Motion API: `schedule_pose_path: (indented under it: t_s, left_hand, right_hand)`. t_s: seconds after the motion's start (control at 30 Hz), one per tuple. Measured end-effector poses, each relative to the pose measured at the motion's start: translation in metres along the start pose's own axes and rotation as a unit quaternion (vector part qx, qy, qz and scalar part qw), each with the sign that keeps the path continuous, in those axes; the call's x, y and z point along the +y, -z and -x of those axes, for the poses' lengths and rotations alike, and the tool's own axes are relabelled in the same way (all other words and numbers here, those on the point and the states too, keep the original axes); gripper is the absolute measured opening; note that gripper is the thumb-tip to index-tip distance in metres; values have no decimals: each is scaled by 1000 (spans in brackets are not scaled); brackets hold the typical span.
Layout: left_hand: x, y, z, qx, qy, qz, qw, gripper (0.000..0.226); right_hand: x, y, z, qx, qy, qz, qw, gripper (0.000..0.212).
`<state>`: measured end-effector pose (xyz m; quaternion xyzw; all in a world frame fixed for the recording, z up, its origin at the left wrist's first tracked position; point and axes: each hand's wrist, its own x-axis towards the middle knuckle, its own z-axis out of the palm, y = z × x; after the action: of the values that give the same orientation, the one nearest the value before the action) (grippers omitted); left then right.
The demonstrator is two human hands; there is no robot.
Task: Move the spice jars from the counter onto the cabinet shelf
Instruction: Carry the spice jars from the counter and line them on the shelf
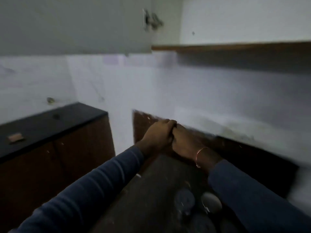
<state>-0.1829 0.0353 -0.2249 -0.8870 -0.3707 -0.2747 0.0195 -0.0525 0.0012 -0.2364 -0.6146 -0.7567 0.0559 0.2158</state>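
The frame is motion-blurred. My left hand (158,135) and my right hand (186,142) meet at the centre, knuckles touching and fingers curled, with nothing visible in either. Both wear dark blue sleeves, and a thin bangle circles the right wrist. Below them, on the dark counter (148,195), stand round-lidded spice jars, one (184,200) beside another (211,203), partly hidden by my right forearm. High up, the cabinet shelf shows as a wooden edge (235,47), with a grey cabinet door (75,26) hanging at upper left.
A second black counter (50,121) over brown cabinet doors runs along the left, with a small brown object (15,137) on it. White tiled wall (151,84) fills the middle. A metal hinge (152,19) sits on the door's inner edge.
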Motion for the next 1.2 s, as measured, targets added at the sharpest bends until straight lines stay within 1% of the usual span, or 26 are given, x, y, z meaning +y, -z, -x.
schedule_pose_path:
  t_s: [0.13, 0.2, 0.23, 0.27, 0.3, 0.33, 0.37, 0.4, 0.43, 0.47, 0.5, 0.53, 0.57, 0.63, 0.67, 0.7, 0.73, 0.8, 0.87, 0.93, 0.97, 1.0, 1.03, 1.1, 1.17, 1.2]
  left_hand:
    - [66, -101, 33, -98, -26, 125, 987, 42]
    - [92, -143, 58, -142, -34, 177, 973, 40]
    - [99, -161, 71, -161, -37, 188, 968, 41]
    - [107, -177, 83, -179, -43, 196, 963, 42]
    - [110, -191, 95, -194, -48, 195, 960, 44]
    - [116, -202, 107, -209, -52, 199, 956, 45]
    - [120, -210, 119, -225, -47, 207, 951, 43]
    - [124, -216, 131, -242, -44, 216, 945, 42]
    - [128, -222, 141, -256, -46, 223, 940, 42]
    - [130, -230, 152, -266, -55, 214, 938, 43]
    - [131, -233, 161, -271, -64, 185, 942, 45]
    - [131, -238, 170, -285, -68, 146, 945, 48]
    - [129, -242, 177, -304, -64, 114, 944, 52]
    - [126, -247, 191, -331, -64, 86, 937, 64]
    - [123, -248, 196, -331, -74, 78, 938, 69]
    - [121, -249, 200, -329, -86, 73, 937, 72]
    - [118, -249, 203, -321, -94, 80, 939, 73]
    - [111, -249, 207, -276, -82, 150, 946, 66]
    - [98, -248, 208, -184, -36, 213, 959, 55]
    - [78, -246, 199, -110, 37, 215, 970, 51]
    - [67, -243, 191, -95, 74, 199, 973, 52]
    - [55, -239, 182, -99, 106, 177, 973, 56]
    - [43, -237, 171, -122, 129, 153, 972, 64]
    - [24, -234, 150, -200, 149, 115, 962, 82]
    - [12, -237, 135, -276, 152, 109, 943, 96]
    - [8, -241, 130, -309, 152, 119, 931, 100]
  right_hand:
    - [82, -33, 100, -73, -106, 44, 991, 45]
    - [114, -66, 137, -115, -174, 58, 976, 58]
    - [118, -84, 144, -100, -260, 76, 958, 65]
    - [126, -92, 153, -93, -378, 52, 920, 65]
    - [132, -97, 161, -61, -502, 11, 863, 60]
    - [133, -106, 182, -34, -507, 54, 860, 53]
    - [134, -121, 204, -42, -487, 45, 872, 44]
    - [137, -138, 219, -36, -391, 64, 918, 40]
    - [139, -149, 239, -80, -308, 31, 948, 42]
    - [135, -151, 263, -118, -278, 23, 953, 46]
    - [130, -156, 269, -114, -274, 16, 955, 50]
    - [126, -159, 284, -121, -289, 19, 950, 54]
    - [122, -165, 283, -108, -287, 21, 952, 56]
    - [118, -171, 289, -118, -271, 38, 954, 56]
    - [118, -170, 289, -128, -275, 48, 952, 54]
    - [123, -170, 291, -121, -278, 55, 951, 52]
    - [124, -168, 290, -118, -284, 61, 950, 50]
    - [120, -167, 285, -118, -296, 54, 946, 47]
    - [112, -169, 277, -101, -313, 29, 944, 46]
    - [101, -169, 267, -71, -331, -3, 941, 52]
    - [95, -170, 262, -60, -328, -12, 943, 57]
    - [88, -170, 256, -57, -320, -19, 946, 60]
    - [83, -172, 251, -63, -308, -24, 949, 61]
    - [74, -176, 244, -88, -289, -36, 953, 60]
    - [70, -182, 240, -108, -282, -39, 953, 61]
    - [67, -183, 239, -113, -284, -41, 951, 67]
